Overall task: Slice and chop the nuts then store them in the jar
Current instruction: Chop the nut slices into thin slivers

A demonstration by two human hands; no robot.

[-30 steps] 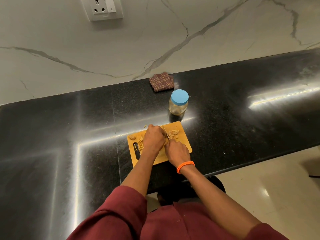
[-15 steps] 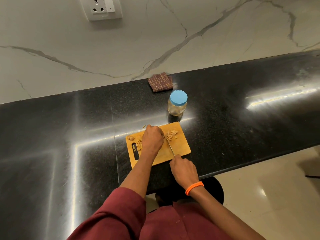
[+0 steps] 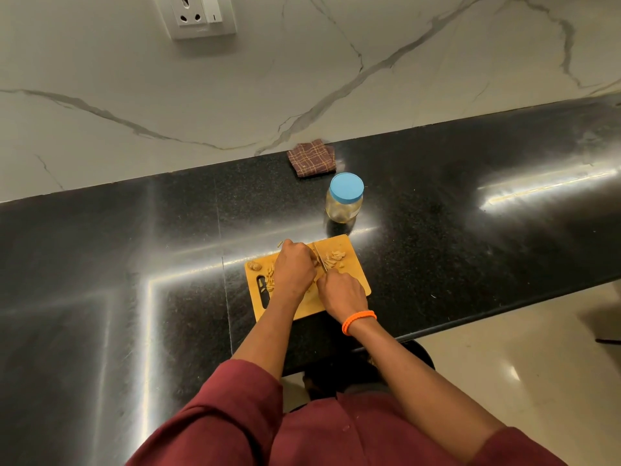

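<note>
A small wooden cutting board [image 3: 354,279] lies on the black counter near its front edge. My left hand [image 3: 294,270] is curled over a nut at the board's middle; the nut itself is hidden under the fingers. My right hand [image 3: 342,292] grips the handle of a knife [image 3: 320,256], whose blade stands right beside my left fingers. A heap of cut nut pieces [image 3: 333,258] lies right of the blade, more pieces [image 3: 270,279] lie left of my hand, and a whole nut [image 3: 254,265] sits at the board's left corner. A clear jar with a blue lid [image 3: 345,201] stands behind the board, closed.
A folded brown checked cloth [image 3: 312,158] lies against the marble wall behind the jar. A wall socket [image 3: 201,15] is high on the wall. The counter's front edge [image 3: 504,317] runs just right of the board, with pale floor [image 3: 524,375] beyond.
My right hand had drawn the knife back toward the counter edge; now it has pushed forward again, the blade beside my left fingers. My left hand stayed on the board.
</note>
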